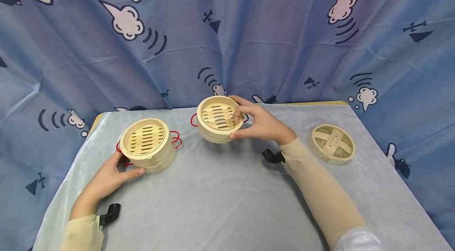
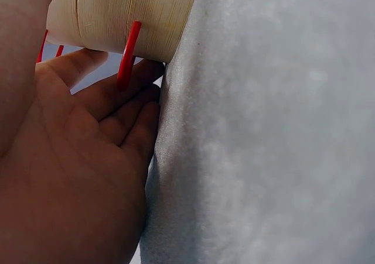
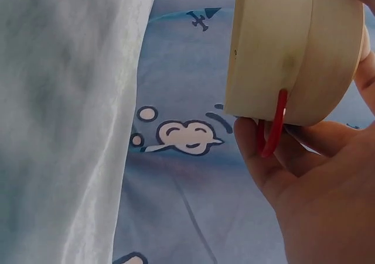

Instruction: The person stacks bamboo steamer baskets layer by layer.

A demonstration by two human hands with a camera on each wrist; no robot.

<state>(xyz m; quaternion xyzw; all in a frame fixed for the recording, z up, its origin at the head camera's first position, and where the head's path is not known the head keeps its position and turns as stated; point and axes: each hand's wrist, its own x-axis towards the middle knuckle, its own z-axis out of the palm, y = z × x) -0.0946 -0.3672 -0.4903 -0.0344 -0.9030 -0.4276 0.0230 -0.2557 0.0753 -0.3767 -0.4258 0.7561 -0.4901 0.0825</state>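
Note:
At the left of the table stands a stack of bamboo steamer baskets, slatted floor uppermost, with red handles on both sides. My left hand grips it at its left side, thumb against the front wall; in the left wrist view the fingers reach under a red handle along the basket wall. My right hand holds another bamboo steamer basket by its right rim, above the back of the table and tilted a little. The right wrist view shows this basket raised, with fingers beside its red handle.
A round bamboo steamer lid with a cross-shaped strip lies on the right of the table. Pale grey cloth covers the table. A blue patterned curtain hangs right behind its back edge.

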